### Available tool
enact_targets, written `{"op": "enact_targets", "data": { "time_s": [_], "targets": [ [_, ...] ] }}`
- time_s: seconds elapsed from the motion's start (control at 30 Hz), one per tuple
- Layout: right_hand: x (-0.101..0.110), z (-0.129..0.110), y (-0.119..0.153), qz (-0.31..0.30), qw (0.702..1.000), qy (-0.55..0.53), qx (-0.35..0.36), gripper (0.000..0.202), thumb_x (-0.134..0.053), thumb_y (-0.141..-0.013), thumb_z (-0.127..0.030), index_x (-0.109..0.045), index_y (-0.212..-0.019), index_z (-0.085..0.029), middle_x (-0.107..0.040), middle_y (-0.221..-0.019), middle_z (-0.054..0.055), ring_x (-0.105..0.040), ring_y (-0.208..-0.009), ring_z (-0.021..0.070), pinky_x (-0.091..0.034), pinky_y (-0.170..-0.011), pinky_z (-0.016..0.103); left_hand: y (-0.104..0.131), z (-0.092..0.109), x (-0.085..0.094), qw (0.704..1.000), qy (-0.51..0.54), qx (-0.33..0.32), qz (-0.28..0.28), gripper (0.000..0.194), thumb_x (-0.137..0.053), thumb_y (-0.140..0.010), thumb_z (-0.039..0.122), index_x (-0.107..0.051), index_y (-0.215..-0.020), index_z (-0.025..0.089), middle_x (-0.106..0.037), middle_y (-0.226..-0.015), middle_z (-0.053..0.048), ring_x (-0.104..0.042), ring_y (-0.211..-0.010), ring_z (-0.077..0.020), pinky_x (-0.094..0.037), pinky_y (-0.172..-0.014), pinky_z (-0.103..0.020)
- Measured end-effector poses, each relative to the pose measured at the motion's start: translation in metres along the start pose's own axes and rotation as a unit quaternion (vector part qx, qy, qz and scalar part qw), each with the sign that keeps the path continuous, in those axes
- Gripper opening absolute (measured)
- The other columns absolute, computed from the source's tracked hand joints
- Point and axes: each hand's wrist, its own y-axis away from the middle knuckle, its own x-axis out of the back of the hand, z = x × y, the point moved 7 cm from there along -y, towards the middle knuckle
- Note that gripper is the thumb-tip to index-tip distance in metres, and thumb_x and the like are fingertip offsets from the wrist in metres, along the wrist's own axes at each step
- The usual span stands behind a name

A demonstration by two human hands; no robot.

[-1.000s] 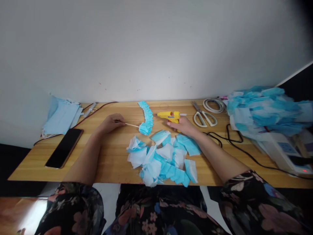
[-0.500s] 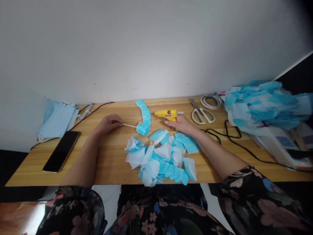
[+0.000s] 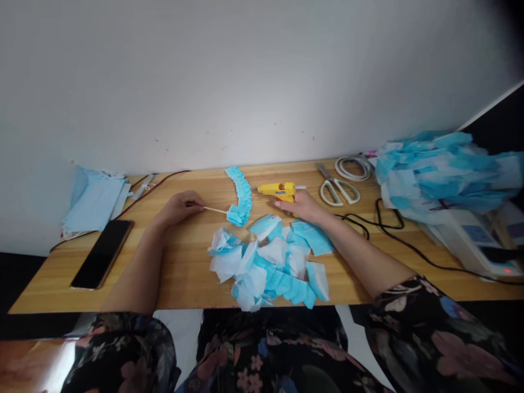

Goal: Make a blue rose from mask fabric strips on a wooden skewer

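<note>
The pleated blue strip [image 3: 244,197] is laid in a curve on the counter [image 3: 184,273], and its near end is bunched at the tip of a thin stick [image 3: 215,209]; whether that end is wrapped around the stick or merely set against it cannot be made out. The nozzle of the yellow glue gun [image 3: 279,190] is pointed at the strip from just beside its right edge, so glue could be smeared across the pleats, or the thin sheet scorched, if the tip were allowed to drift. The bunched end could be loosened if the stick were twisted or pulled to the left of the strip. Stray drips could be caught by the loose scraps [image 3: 266,262] on the near side of the strip, and the gun could be jerked if the black cord [image 3: 409,257], well to the right of the strip, were snagged. The stick is pinched by the left hand [image 3: 186,208], left of the strip, with the wrist bent inward. The gun's handle is gripped by the right hand [image 3: 301,205], right of the strip, with the forearm slanted inward past the scraps.
</note>
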Motion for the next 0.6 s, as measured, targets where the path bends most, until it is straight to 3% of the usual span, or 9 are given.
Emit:
{"op": "enact_targets", "data": {
  "time_s": [0.33,0.6],
  "targets": [
    [0.0009,-0.0007,0.0004,0.003,1.0,0.001,0.006,0.045,-0.07,-0.076,-0.063,-0.064,-0.083,-0.02,-0.055,-0.061,-0.003,-0.05,-0.057,0.0147,-0.036,-0.057,0.029,0.0006,0.0,0.0008,1.0,0.004,0.026,-0.011,0.026,-0.076,-0.083,0.044,-0.074,-0.081,0.018,-0.07,-0.086,-0.005,-0.063,-0.081,-0.0186,-0.05,-0.076,-0.032],
    [-0.001,-0.0002,-0.0003,-0.006,1.0,-0.002,0.007,0.042,-0.069,-0.078,-0.061,-0.066,-0.084,-0.019,-0.057,-0.06,-0.002,-0.051,-0.057,0.0151,-0.038,-0.056,0.029,0.0005,0.0003,0.0004,1.0,0.003,0.015,-0.001,0.03,-0.077,-0.083,0.048,-0.074,-0.079,0.018,-0.07,-0.083,-0.005,-0.063,-0.079,-0.0191,-0.051,-0.075,-0.033]
  ]
}}
